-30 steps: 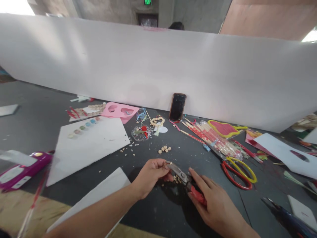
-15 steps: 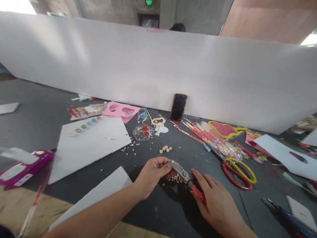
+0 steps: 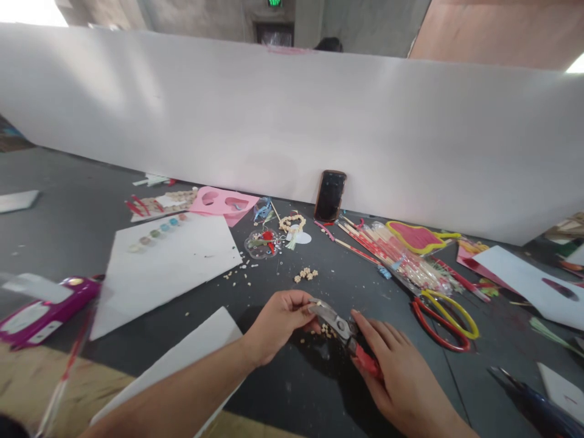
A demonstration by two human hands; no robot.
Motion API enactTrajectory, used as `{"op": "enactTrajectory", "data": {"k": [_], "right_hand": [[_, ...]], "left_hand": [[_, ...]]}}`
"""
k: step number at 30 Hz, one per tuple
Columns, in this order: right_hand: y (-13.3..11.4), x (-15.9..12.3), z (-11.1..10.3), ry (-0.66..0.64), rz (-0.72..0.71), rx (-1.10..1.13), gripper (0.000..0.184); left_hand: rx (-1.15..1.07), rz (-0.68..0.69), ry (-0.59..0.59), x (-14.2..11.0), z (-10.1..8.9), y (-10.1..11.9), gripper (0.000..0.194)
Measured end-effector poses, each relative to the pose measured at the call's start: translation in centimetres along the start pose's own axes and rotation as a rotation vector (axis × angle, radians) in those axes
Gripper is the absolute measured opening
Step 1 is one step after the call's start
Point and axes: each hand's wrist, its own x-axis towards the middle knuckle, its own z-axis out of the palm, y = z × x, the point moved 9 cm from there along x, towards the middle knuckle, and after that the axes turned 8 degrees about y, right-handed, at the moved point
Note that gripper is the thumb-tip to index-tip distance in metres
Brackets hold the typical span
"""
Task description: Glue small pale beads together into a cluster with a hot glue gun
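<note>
One pair of pliers (image 3: pixel 340 325) is held above the table (image 3: pixel 283 389), jaws toward the left hand (image 3: pixel 285 319). The right hand (image 3: pixel 395 368) grips the red handles. The left thumb and forefinger are closed at the jaw tips; what they pinch is too small to identify. Loose beads (image 3: pixel 326 331) lie below the pliers. Beyond: a bead cluster (image 3: pixel 305 275), then a phone (image 3: pixel 330 196) leaning on the screen (image 3: pixel 292 115)

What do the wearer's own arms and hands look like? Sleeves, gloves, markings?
The left hand and right hand are both ungloved. No sleeve shows on the bare left forearm or at the right wrist. No watch, bracelet, ring or cable visible.
</note>
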Motion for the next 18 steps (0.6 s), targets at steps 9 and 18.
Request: {"op": "enactTrajectory", "data": {"k": [9,18], "right_hand": [[-0.30,-0.31,0.34,-0.043,0.024,0.000,0.048],[-0.04,-0.49,0.59,-0.044,0.068,-0.038,0.046]], "left_hand": [[0.033,0.011,0.072,-0.27,-0.17,-0.05,0.021],[-0.023,-0.002,0.039,-0.10,0.04,-0.13,0.019]]}}
